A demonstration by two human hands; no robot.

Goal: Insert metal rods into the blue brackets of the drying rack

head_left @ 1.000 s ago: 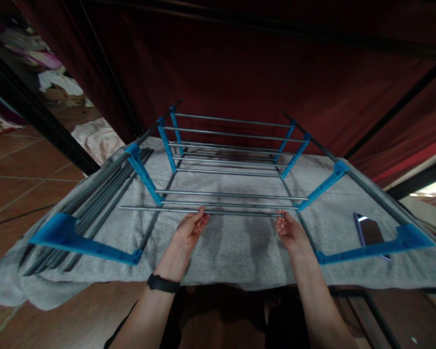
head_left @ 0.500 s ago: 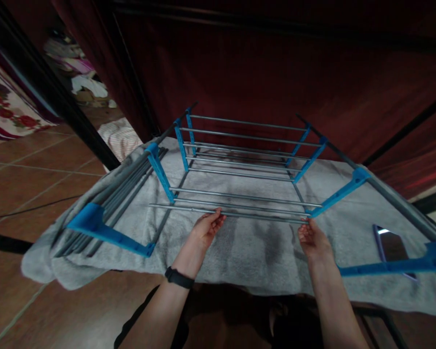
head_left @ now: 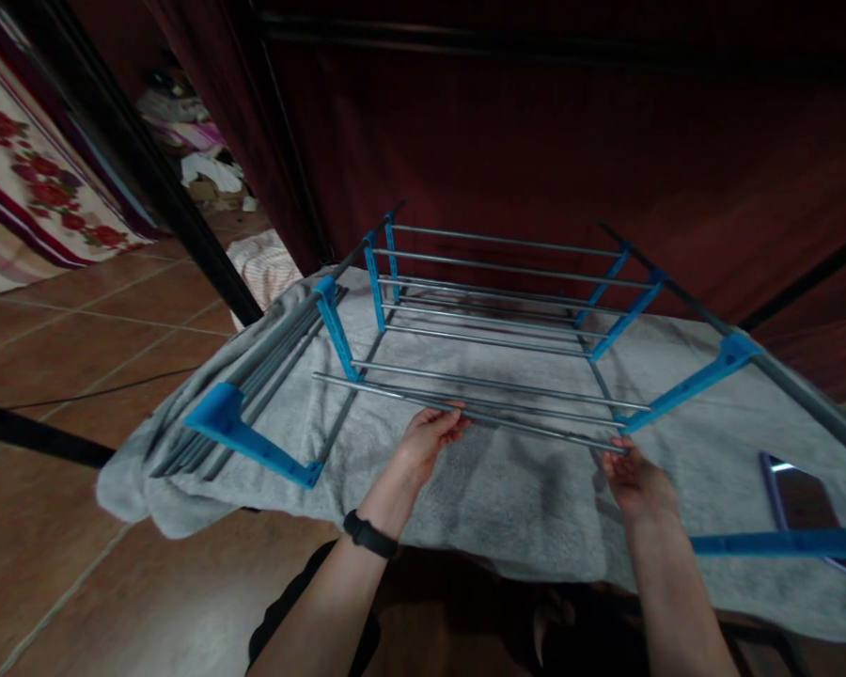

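A loose grey metal rod is held level between my two hands. My left hand pinches it near its middle, and its left end sticks out past the frame's near left bracket. At the right end, my right hand grips the rod with closed fingers. Just behind it stands a partly built rack of grey rods and blue plastic brackets. The nearest blue bracket on the left carries no crossbar. A matching near bracket on the right is cut off by the picture's edge.
The rack stands on a grey blanket. More grey rods lie in a bundle at the left. A phone lies at the right. Dark red curtains hang behind, and black posts rise at the left.
The rod's right end has dropped toward me and come away from the right bracket, so the rod slants more. The whole view has shifted, with things appearing further right.
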